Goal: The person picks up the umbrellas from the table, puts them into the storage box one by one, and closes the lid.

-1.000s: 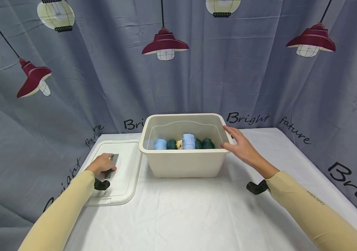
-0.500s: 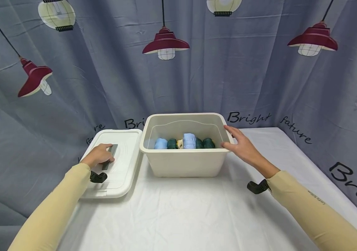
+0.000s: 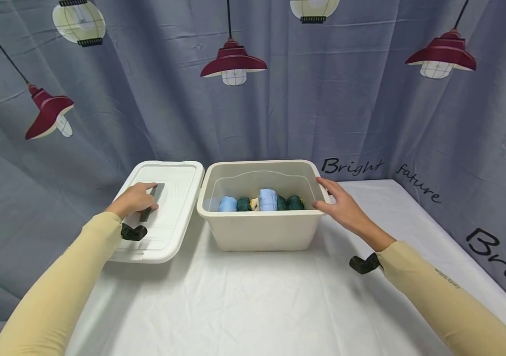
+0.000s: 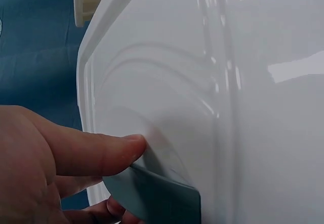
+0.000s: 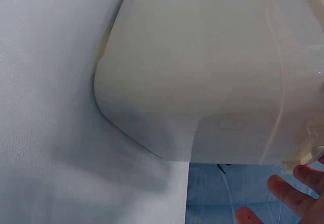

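Observation:
My left hand (image 3: 134, 199) pinches the grey handle (image 3: 152, 201) on top of a white lid (image 3: 173, 212). In the left wrist view, the thumb (image 4: 109, 153) lies on one face of that handle, with other fingers behind it. The lid is raised and tilted beside a cream storage box (image 3: 262, 230), casting a shadow on the table. Inside the box, rolled light-blue bundles (image 3: 268, 200) and dark-green bundles (image 3: 295, 203) stand in a row, with something cream and yellow between. At the right rim rests my right hand (image 3: 344, 207), its fingers (image 5: 291, 193) spread in the right wrist view.
A white cloth covers the table (image 3: 271, 301). Close behind and along both sides hangs a grey-blue curtain (image 3: 168, 99) printed with lamps and lettering. Each wrist carries a black mount (image 3: 364, 264).
My left hand has moved up and slightly left, lifting the lid from the table; its near edge now sits higher in view. My right hand and the box have stayed put.

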A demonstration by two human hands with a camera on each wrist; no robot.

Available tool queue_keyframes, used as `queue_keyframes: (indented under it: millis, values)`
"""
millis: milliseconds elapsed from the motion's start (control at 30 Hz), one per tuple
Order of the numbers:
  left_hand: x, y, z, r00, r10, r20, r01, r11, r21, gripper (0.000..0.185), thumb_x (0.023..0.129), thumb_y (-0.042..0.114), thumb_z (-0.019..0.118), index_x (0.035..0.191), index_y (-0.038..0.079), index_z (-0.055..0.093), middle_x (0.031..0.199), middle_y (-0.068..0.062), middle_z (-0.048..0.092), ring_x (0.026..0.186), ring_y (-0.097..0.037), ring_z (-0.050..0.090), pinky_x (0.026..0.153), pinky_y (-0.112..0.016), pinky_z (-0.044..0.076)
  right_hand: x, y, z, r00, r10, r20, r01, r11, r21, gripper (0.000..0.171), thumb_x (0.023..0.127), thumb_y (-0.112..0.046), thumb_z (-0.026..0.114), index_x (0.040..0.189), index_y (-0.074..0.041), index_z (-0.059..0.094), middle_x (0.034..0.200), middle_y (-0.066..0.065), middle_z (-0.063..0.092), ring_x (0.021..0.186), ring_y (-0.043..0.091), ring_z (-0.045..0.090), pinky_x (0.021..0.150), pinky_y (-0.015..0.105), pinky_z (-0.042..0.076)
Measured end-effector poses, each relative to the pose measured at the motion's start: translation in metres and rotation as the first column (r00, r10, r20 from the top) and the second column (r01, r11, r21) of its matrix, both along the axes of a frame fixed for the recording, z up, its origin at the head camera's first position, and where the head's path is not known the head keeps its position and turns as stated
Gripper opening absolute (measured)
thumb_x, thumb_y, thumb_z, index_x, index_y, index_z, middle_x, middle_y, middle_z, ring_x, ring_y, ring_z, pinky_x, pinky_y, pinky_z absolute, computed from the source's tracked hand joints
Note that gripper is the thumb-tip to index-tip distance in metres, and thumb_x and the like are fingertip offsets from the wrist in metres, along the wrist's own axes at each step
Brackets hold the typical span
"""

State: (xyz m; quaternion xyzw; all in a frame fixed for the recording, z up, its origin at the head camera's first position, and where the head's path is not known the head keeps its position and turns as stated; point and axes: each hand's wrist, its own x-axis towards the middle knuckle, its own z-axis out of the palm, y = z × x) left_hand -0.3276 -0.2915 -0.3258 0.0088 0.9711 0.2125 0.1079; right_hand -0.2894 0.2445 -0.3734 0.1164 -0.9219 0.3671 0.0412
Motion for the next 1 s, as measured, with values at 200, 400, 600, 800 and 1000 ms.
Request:
queue_keyframes:
  millis: [200,400,600,800,1000]
  values:
    - [-0.002,0.007,0.019,0.999,-0.047,-0.019,0.047,0.999,-0.024,0.078,0.09,0.01,0.058,0.158,-0.002,0.022,0.151,-0.036,0.035,0.111,-0.041,0.047,0.09,-0.049,0.044,0.0,-0.001,0.001,1.0,0.004,-0.007,-0.004,1.0,-0.006,0.08,0.095,-0.042,0.061,0.162,-0.022,0.022,0.167,0.011,0.022,0.14,0.039,0.036,0.104,0.067,0.037]
    - [-0.005,0.012,0.035,0.998,-0.058,-0.032,0.057,0.998,-0.017,0.078,0.09,0.01,0.058,0.159,0.0,0.022,0.128,-0.032,0.053,0.075,-0.026,0.054,0.074,-0.04,0.046,0.001,-0.001,0.001,1.0,0.004,-0.008,-0.004,1.0,-0.007,0.08,0.095,-0.042,0.061,0.162,-0.021,0.023,0.167,0.011,0.022,0.139,0.039,0.036,0.104,0.067,0.036]
    - [-0.006,0.02,0.054,0.997,-0.066,-0.038,0.066,0.998,-0.009,0.08,0.091,0.009,0.058,0.16,0.003,0.02,0.117,-0.025,0.055,0.067,-0.022,0.05,0.076,-0.04,0.043,0.001,0.0,0.001,1.0,0.003,-0.011,-0.003,1.0,-0.006,0.08,0.095,-0.041,0.061,0.162,-0.021,0.023,0.166,0.011,0.023,0.138,0.039,0.038,0.103,0.066,0.038]
    - [-0.009,0.034,0.067,0.991,-0.11,-0.077,0.107,0.994,-0.037,0.08,0.089,0.007,0.058,0.16,0.005,0.022,0.107,-0.027,0.06,0.09,-0.032,0.055,0.088,-0.051,0.046,0.001,0.0,0.001,1.0,-0.001,-0.014,0.001,1.0,-0.006,0.079,0.095,-0.042,0.06,0.162,-0.02,0.023,0.166,0.011,0.024,0.137,0.038,0.038,0.103,0.066,0.037]
    - [-0.01,0.052,0.076,0.987,-0.14,-0.077,0.137,0.99,-0.036,0.08,0.088,0.003,0.057,0.161,0.009,0.024,0.099,-0.019,0.06,0.088,-0.03,0.053,0.088,-0.049,0.044,0.001,-0.001,0.001,1.0,-0.002,-0.007,0.002,1.0,-0.011,0.079,0.095,-0.041,0.06,0.162,-0.021,0.023,0.167,0.011,0.022,0.139,0.039,0.037,0.104,0.067,0.037]
